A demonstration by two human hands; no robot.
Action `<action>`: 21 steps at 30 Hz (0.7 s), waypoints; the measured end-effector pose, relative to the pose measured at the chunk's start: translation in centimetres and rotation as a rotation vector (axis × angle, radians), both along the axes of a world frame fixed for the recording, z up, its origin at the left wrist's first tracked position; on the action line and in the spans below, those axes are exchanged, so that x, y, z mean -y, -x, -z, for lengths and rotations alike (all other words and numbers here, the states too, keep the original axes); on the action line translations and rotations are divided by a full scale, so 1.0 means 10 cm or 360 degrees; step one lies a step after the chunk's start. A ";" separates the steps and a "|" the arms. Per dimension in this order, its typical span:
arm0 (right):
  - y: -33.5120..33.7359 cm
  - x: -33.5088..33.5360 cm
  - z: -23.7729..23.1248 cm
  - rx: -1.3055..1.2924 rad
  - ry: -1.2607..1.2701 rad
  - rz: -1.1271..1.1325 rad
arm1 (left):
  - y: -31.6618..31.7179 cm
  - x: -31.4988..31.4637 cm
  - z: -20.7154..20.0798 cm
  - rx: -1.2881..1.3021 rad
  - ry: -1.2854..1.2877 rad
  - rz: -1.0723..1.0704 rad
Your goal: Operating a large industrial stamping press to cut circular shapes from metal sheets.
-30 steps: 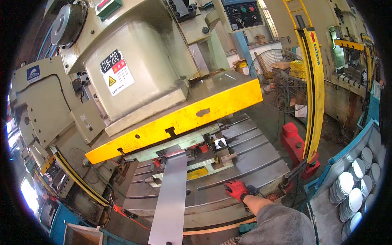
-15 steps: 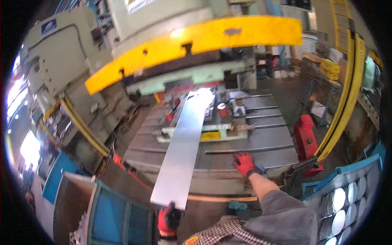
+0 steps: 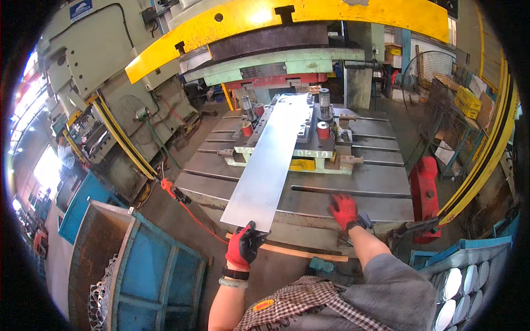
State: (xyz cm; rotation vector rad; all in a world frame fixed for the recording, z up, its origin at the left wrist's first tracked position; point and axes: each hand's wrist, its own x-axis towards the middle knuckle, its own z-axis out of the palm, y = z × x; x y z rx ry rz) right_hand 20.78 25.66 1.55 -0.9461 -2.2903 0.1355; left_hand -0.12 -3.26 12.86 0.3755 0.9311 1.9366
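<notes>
Gripping metal strip (image 3: pixel 264 171) ahead with left hand (image 3: pixel 243 248), resting right hand (image 3: pixel 345 211) open; likely stiff, slippery; hold nearest end.

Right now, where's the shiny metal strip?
The metal strip slants up the middle of the head view, left of the right hand, its near end in the left hand, far end over the lower die.

We have bare table (image 3: pixel 331 181) between our right hand (image 3: pixel 344 210) and the metal strip (image 3: pixel 262 171), which bars the way left. Ahead, posts (image 3: pixel 325 105) flank the strip; a blue bin (image 3: pixel 146 276) limits room beside our left hand (image 3: pixel 244 246).
</notes>
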 end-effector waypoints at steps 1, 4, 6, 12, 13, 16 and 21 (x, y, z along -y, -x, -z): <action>0.00 0.00 -0.01 -0.0017 0.0004 -0.0022 | 0.02 0.02 0.04 -0.0040 -0.0070 0.0052; -0.01 -0.04 -0.02 -0.0008 0.0076 -0.0046 | 0.07 0.06 0.12 -0.0690 -0.0085 0.0079; 0.00 -0.06 0.01 0.0043 0.0199 -0.0054 | 0.17 0.05 0.26 -0.0841 -0.0043 0.0004; 0.00 -0.06 0.02 0.0054 0.0196 -0.0016 | 0.02 0.04 0.02 -0.0510 0.0067 0.0006; 0.01 -0.08 0.06 0.0027 0.0172 -0.0020 | -0.01 0.04 -0.01 -0.0532 0.0098 -0.0075; 0.01 -0.07 0.00 0.0010 0.0160 -0.0035 | -0.06 0.00 -0.10 -0.0178 0.0140 -0.0122; 0.03 -0.08 0.03 0.0014 0.0104 -0.0022 | 0.08 0.06 0.27 -0.0318 0.0167 0.0075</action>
